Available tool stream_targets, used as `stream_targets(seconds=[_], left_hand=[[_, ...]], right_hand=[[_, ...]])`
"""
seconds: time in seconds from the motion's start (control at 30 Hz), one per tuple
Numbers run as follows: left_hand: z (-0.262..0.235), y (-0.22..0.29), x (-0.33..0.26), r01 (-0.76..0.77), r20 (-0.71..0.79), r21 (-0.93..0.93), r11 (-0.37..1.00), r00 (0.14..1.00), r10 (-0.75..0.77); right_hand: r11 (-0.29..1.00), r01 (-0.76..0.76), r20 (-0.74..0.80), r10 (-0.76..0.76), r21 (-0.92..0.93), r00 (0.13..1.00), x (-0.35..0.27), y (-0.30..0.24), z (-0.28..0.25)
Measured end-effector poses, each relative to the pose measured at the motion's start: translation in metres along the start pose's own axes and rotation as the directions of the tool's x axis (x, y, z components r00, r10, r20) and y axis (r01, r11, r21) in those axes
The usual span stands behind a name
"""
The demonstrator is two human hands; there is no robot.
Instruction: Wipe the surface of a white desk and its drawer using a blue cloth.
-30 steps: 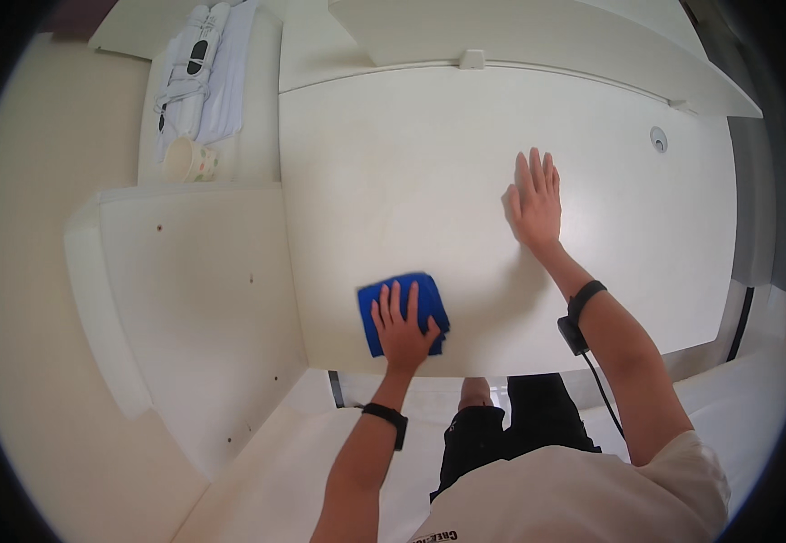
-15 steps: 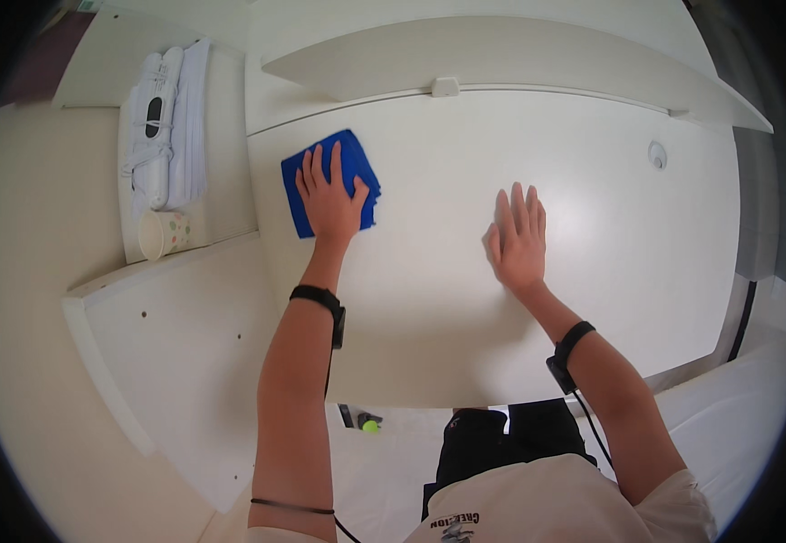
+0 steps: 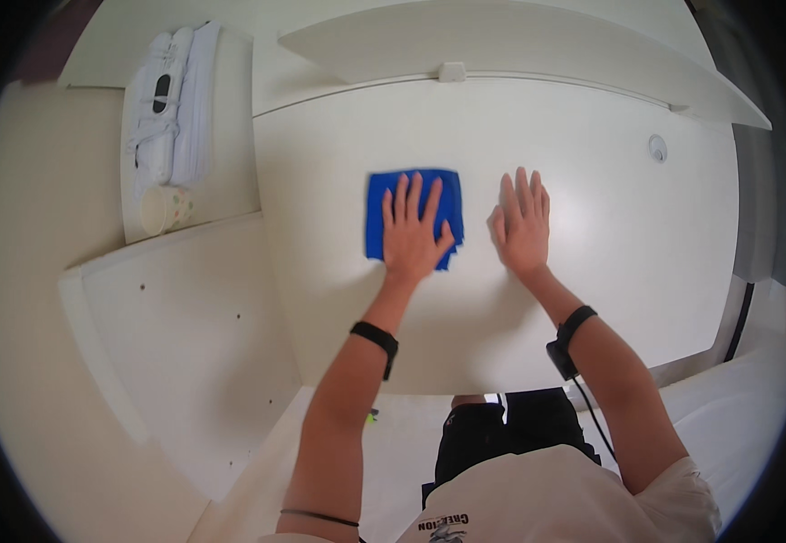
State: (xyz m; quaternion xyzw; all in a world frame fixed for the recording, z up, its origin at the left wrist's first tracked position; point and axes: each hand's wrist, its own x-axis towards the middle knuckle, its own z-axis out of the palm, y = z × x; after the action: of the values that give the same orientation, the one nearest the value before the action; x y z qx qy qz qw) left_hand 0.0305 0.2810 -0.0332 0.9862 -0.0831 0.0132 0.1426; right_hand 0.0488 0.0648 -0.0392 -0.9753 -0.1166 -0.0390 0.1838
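One blue cloth (image 3: 376, 226) lies spread on the white surface (image 3: 628, 235), left of its middle and about halfway between the near and far edges, its near right corner jagged. The left hand (image 3: 414, 237) rests on top of it, palm down, the fingers extended and fanned apart with the thumb out to the right; they press on the fabric without curling around it. Just right of the cloth and apart from it, the right hand (image 3: 524, 237) lies palm down on the surface, its fingers straight, slightly spread and holding nothing. Dark bands circle both wrists, the left wristband (image 3: 376, 337) and the right wristband (image 3: 577, 328), a black cable (image 3: 597, 421) running nearward from the latter. On the far side, a pale raised panel (image 3: 538, 41) stretches across the surface, with a small white block (image 3: 452, 71) at its near side; a round fitting (image 3: 657, 148) sits at the far right. To the left, a patterned cup (image 3: 166, 211) is near a cord-wrapped white device (image 3: 166, 113), which lies beside white sheets (image 3: 196, 113). A white side panel (image 3: 185, 335) stands nearer, left of the surface.
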Motion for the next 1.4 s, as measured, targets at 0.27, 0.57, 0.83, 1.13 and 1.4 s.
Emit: stream_targets(seconds=[0.27,0.57,0.83,1.13,1.4], left_hand=[[-0.010,0.040,-0.189,0.113,0.077,-0.112,0.987,0.992,-0.105],[-0.020,-0.019,-0.221,0.186,-0.010,-0.030,0.982,0.983,-0.186],[-0.036,-0.113,-0.103,0.203,-0.059,0.126,0.971,0.979,-0.197],[-0.029,-0.161,0.071,0.206,-0.164,0.214,0.955,0.971,-0.173],[-0.016,-0.120,0.101,0.119,-0.114,0.191,0.974,0.989,-0.099]], right_hand=[[1.000,0.021,-0.085,-0.023,-0.023,0.996,-0.003,0.002,0.010],[0.998,0.029,-0.120,-0.036,-0.060,0.992,0.000,0.004,0.011],[0.999,0.032,-0.058,-0.034,-0.039,0.998,0.000,0.003,0.009],[1.000,-0.002,0.017,0.002,-0.015,1.000,0.006,-0.002,0.004],[1.000,0.020,-0.006,-0.020,-0.021,1.000,0.008,-0.004,0.004]])
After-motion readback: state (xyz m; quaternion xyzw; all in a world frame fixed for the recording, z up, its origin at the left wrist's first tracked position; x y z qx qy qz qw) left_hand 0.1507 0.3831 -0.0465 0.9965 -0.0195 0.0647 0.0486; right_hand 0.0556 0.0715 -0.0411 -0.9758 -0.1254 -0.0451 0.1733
